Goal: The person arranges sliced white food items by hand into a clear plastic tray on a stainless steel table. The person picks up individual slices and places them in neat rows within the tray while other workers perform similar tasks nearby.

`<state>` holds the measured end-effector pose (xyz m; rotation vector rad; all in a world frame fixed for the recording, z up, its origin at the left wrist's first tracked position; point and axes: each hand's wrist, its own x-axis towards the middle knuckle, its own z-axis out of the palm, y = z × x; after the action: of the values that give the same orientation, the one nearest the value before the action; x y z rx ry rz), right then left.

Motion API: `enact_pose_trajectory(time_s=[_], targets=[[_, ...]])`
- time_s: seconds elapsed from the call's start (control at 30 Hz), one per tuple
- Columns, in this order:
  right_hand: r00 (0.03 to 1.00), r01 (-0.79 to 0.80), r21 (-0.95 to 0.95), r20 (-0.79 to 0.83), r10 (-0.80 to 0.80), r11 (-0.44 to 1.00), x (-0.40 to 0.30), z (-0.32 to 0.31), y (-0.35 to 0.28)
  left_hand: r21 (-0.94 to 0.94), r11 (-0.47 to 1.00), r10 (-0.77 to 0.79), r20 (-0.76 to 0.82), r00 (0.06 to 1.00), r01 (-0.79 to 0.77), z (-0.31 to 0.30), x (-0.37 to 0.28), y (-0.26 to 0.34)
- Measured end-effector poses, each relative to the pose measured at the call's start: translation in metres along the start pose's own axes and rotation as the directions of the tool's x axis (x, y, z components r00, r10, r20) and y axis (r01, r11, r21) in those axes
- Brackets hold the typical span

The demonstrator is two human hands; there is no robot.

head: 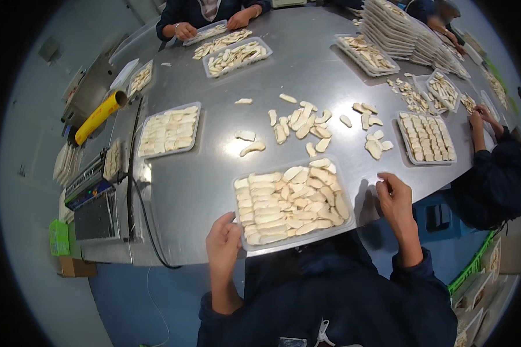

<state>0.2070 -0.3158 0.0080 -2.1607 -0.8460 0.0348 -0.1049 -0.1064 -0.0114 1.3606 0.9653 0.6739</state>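
Observation:
Before me, a clear plastic tray (295, 245) sits at the near edge of the steel table. Pale dried slices, apparently mushroom (267, 204), fill it: neat columns on the left, a looser layer on the right. My left hand (224, 238) grips the tray's left rim with curled fingers. Off the tray's right side, my right hand (395, 197) hovers over the table edge, its thumb and index finger bent and slightly apart, with nothing visible between them. Loose slices (304, 121) lie in a heap beyond the tray, and a smaller group (375, 145) lies nearer my right hand.
Neatly filled trays stand left (169, 130) and right (427, 139). Stacked trays (390, 34) rise at the back right. Co-workers' hands (212, 28) (479, 117) work across and to the right. At left are a yellow tube (97, 119) and a black cable (145, 230).

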Motion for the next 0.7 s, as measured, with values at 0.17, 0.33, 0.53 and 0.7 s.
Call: enact_pose_trajectory(time_s=[0.17,0.33,0.53,0.7], targets=[[0.985,0.053,-0.356,-0.135,-0.107,0.933,0.054,0.013,0.036,0.003,0.999,0.033,-0.002,0.999,-0.033,-0.002,0.005,-0.004],[1.000,0.000,-0.199,-0.018,-0.004,0.980,0.082,0.029,0.043,-0.004,0.996,0.088,0.044,0.995,-0.088,-0.012,0.005,-0.014],[0.994,0.091,-0.190,0.079,-0.078,0.978,0.120,0.030,0.001,-0.017,0.996,0.089,0.014,0.996,-0.089,-0.011,0.001,-0.009],[0.984,0.179,-0.365,0.084,-0.159,0.913,0.169,0.066,-0.003,0.095,0.991,0.101,-0.021,0.995,-0.099,-0.015,0.004,-0.013]])
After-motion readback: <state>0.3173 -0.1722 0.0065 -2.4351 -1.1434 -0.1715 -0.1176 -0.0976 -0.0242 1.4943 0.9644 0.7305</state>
